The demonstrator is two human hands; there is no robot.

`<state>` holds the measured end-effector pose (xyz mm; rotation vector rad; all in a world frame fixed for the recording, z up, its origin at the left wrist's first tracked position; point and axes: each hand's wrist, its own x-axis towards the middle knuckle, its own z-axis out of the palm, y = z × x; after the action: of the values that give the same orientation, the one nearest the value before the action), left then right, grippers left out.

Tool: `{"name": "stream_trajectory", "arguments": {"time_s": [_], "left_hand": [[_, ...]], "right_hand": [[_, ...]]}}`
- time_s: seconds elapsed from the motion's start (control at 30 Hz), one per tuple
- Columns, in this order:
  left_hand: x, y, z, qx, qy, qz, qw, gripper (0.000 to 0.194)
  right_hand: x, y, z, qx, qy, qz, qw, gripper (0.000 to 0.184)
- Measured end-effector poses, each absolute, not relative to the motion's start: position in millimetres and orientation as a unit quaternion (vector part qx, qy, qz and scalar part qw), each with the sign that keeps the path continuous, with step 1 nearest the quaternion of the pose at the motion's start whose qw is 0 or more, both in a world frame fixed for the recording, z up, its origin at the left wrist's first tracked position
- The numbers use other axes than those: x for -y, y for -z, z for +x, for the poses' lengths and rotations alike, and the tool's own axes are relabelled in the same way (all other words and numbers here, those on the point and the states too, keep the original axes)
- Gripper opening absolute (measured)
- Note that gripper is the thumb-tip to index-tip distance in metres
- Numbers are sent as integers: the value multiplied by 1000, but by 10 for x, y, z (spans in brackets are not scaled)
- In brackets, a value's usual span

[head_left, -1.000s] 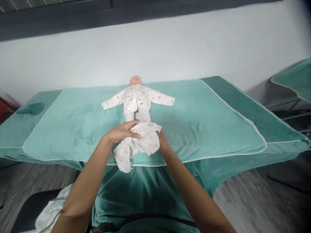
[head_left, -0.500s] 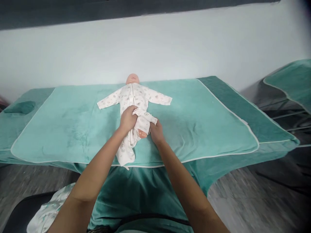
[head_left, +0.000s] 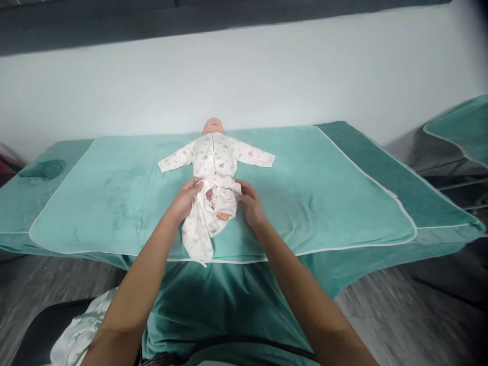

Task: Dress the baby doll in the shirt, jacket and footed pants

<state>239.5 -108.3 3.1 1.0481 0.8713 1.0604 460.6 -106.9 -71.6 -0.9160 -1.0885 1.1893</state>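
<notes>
A baby doll (head_left: 212, 125) lies on its back, its head towards the wall and its arms spread. It wears a white patterned top (head_left: 213, 152) with long sleeves. White patterned baby pants (head_left: 196, 239) are bunched over its lower body, one leg trailing towards the bed's front edge. From the other leg opening a bit of the doll's foot (head_left: 223, 216) shows. My left hand (head_left: 186, 198) pinches the pants' upper edge on the left side. On the right side, my right hand (head_left: 250, 203) grips the same edge, thumb and fingers closed on the fabric.
A green velvet cover (head_left: 335, 203) with white piping spreads over the bed, against a white wall (head_left: 244, 81). At lower left, a printed white cloth (head_left: 82, 330) lies on a black chair (head_left: 41, 330). Another green-covered surface (head_left: 465, 127) stands at right.
My left hand has shifted left from the middle of the pants to their side. My right hand has gone up from the leg end to the upper edge, which is spread wider.
</notes>
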Motion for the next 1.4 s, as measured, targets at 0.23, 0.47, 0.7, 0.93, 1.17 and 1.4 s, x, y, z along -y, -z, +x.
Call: {"name": "stream_trajectory", "arguments": {"time_s": [0.23,0.47,0.7,0.93,1.17,1.4], "left_hand": [[973,-282,2570,-343,-497,445,661,35],[991,-393,2356,-397,-444,494,634,40],[954,-295,2290,-422,-306,613,594,45],[930,48,2439,-399,-479,446,643,45],[965,58,2480,-430,-469,447,629,50],[1038,-11,2341,-413,-353,551,633,51]], "right_hand": [[819,-157,4532,670,-422,-445,418,34],[677,-468,4564,702,-501,-390,323,19],[568,-318,4516,615,-569,-372,399,15],[621,-223,4384,662,-586,-385,263,29],[608,-187,4364,682,-548,-424,232,34],[586,-17,4431,524,-703,-361,318,33]]}}
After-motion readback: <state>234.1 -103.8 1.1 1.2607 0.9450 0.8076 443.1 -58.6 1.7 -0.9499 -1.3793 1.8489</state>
